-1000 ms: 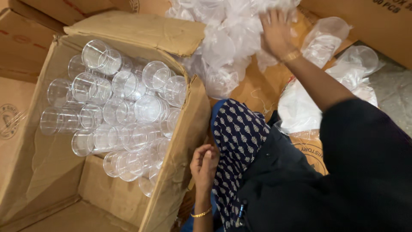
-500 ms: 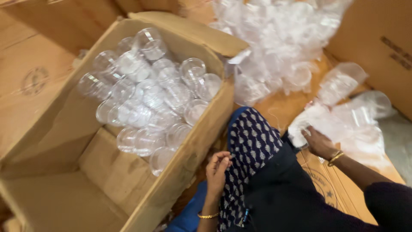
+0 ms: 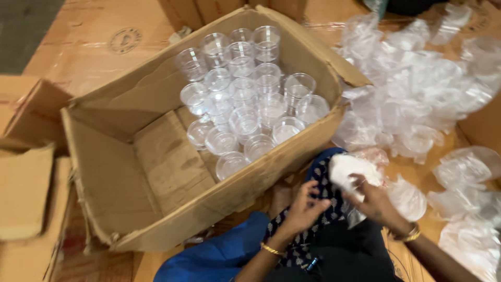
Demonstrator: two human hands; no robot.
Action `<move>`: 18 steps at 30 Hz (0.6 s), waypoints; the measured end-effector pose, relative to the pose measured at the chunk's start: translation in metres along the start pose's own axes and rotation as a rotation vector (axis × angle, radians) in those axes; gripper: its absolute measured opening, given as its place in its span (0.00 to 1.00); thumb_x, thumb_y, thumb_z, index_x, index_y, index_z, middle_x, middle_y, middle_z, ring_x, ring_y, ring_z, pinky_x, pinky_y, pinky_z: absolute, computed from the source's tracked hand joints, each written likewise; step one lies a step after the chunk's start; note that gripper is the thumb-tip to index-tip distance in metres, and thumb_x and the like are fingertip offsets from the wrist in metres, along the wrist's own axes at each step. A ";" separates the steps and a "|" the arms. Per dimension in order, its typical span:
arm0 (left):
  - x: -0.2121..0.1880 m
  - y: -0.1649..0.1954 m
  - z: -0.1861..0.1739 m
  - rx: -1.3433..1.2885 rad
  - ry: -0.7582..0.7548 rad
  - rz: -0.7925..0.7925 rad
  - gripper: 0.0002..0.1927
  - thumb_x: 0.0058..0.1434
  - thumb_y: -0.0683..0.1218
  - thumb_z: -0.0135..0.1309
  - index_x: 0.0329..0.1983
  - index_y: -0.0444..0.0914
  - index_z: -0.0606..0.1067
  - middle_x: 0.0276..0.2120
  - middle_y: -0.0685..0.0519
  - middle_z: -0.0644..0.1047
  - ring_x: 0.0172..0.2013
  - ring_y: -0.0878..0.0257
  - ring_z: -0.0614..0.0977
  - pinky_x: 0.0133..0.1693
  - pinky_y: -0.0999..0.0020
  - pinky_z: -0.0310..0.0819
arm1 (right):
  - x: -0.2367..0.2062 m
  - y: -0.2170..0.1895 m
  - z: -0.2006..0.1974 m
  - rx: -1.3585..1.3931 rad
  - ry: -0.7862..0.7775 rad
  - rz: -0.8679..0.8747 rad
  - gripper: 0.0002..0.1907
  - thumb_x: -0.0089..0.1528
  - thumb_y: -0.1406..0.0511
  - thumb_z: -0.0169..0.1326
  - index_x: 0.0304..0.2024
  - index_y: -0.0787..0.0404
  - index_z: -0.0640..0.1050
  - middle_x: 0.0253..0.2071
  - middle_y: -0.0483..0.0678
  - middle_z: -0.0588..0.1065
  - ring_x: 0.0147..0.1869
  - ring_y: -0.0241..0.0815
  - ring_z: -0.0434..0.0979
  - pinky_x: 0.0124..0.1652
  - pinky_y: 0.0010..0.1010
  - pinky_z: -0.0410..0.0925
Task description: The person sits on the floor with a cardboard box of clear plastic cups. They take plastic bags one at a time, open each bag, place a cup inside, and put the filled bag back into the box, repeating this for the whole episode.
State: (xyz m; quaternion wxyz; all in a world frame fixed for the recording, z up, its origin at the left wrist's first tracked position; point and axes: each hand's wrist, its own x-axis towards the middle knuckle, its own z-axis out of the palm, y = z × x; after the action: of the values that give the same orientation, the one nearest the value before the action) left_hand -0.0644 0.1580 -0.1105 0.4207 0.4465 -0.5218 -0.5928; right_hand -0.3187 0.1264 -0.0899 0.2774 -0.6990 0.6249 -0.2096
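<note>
Cardboard box (image 3: 156, 177) beside hands (image 3: 334, 206)

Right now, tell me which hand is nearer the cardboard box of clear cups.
Left. The left hand hovers just below the cardboard box's front wall; the right hand is farther to the side, gripping a plastic bag of cups.

box: big brown cardboard carton (image 3: 130, 177), clear plastic cups (image 3: 245, 99) inside
hands: right hand (image 3: 373, 201) grips crinkly clear plastic bag (image 3: 355, 169), left hand (image 3: 302, 209) beside
</note>
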 end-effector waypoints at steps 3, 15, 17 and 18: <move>0.006 -0.012 0.014 0.031 0.040 -0.026 0.37 0.61 0.48 0.63 0.68 0.37 0.57 0.50 0.51 0.73 0.43 0.64 0.78 0.44 0.67 0.75 | -0.011 -0.023 0.015 0.074 -0.134 -0.167 0.25 0.58 0.56 0.57 0.56 0.59 0.74 0.48 0.53 0.81 0.51 0.47 0.83 0.48 0.37 0.74; 0.010 -0.054 0.002 -0.046 0.085 -0.194 0.21 0.57 0.37 0.54 0.54 0.39 0.70 0.31 0.52 0.76 0.27 0.64 0.78 0.28 0.66 0.74 | 0.009 -0.022 0.018 -0.555 -0.084 -0.334 0.29 0.56 0.61 0.55 0.62 0.52 0.72 0.63 0.48 0.70 0.50 0.54 0.73 0.47 0.43 0.71; 0.008 -0.054 0.000 -0.031 0.076 -0.148 0.20 0.57 0.36 0.53 0.54 0.39 0.71 0.30 0.52 0.76 0.26 0.65 0.78 0.29 0.67 0.75 | 0.010 -0.022 0.022 -0.634 -0.159 -0.282 0.31 0.56 0.61 0.56 0.64 0.50 0.71 0.68 0.47 0.67 0.46 0.53 0.72 0.46 0.42 0.71; 0.008 -0.055 -0.001 -0.012 0.074 -0.142 0.20 0.57 0.36 0.53 0.53 0.39 0.71 0.30 0.52 0.76 0.26 0.64 0.78 0.29 0.67 0.74 | 0.009 -0.020 0.024 -0.580 -0.127 -0.241 0.28 0.57 0.59 0.57 0.61 0.52 0.72 0.63 0.48 0.68 0.49 0.53 0.73 0.47 0.41 0.71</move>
State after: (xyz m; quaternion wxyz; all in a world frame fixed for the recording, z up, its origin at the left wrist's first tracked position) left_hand -0.0673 0.1559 -0.1661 0.3995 0.5015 -0.4693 -0.6072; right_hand -0.2871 0.1218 -0.0950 0.0780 -0.8298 0.5525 -0.0098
